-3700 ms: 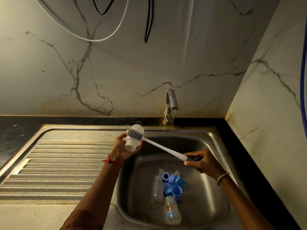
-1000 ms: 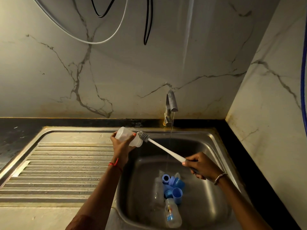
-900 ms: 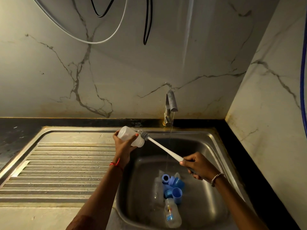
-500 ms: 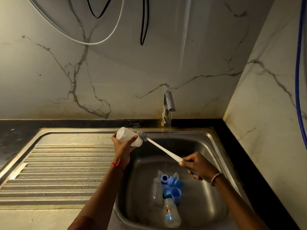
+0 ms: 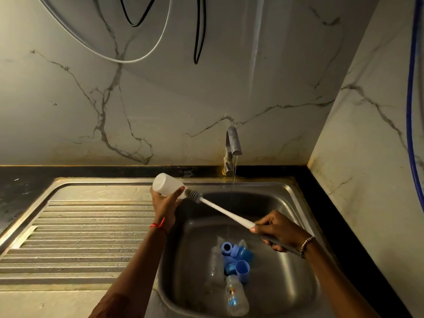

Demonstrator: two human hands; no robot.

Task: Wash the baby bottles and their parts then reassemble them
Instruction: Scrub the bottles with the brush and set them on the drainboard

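Note:
My left hand point(image 5: 164, 204) grips a clear baby bottle point(image 5: 165, 185) on its side above the sink's left rim, mouth pointing right. My right hand point(image 5: 276, 230) holds the handle of a long white bottle brush point(image 5: 226, 213); its grey bristle head point(image 5: 193, 195) sits at the bottle's mouth, mostly outside. In the sink basin point(image 5: 286, 278) lie two more clear bottles point(image 5: 236, 294), point(image 5: 215, 263) and several blue caps and collars point(image 5: 236, 260).
The tap point(image 5: 232, 148) at the back runs a thin stream of water into the basin. A ribbed steel drainboard point(image 5: 75, 239) stretches to the left. Marble walls stand behind and on the right, with cables and a blue hose point(image 5: 411, 88) hanging.
Earlier the brush head scrubbed the bottle's outside; the bottle then turned on its side, and the brush head went to its mouth. Over the last half second little has moved.

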